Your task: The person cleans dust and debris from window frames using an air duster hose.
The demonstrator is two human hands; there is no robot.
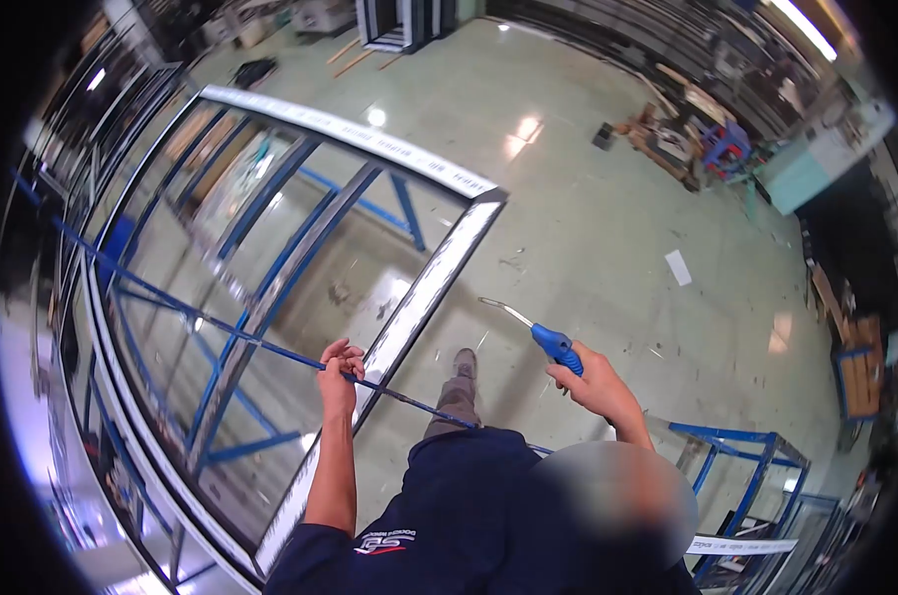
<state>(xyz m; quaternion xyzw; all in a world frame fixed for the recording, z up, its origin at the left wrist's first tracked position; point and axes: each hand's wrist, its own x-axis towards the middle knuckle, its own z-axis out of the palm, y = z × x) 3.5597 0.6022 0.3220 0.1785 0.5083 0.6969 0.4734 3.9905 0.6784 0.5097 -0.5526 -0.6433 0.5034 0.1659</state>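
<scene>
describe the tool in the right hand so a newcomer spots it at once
Find the large rectangular frame with white-faced edges on the left. Just beyond its right side, the blue-handled tool sits in the grip of the right hand. Unlike the blue metal stand at lower right, it ends in a slim, bent metal tip.

Left fingers curl, right fingers clench.

Dark print repeats along the frame's white film, unreadable here; the shirt's logo carries lettering too small to read surely.
</scene>
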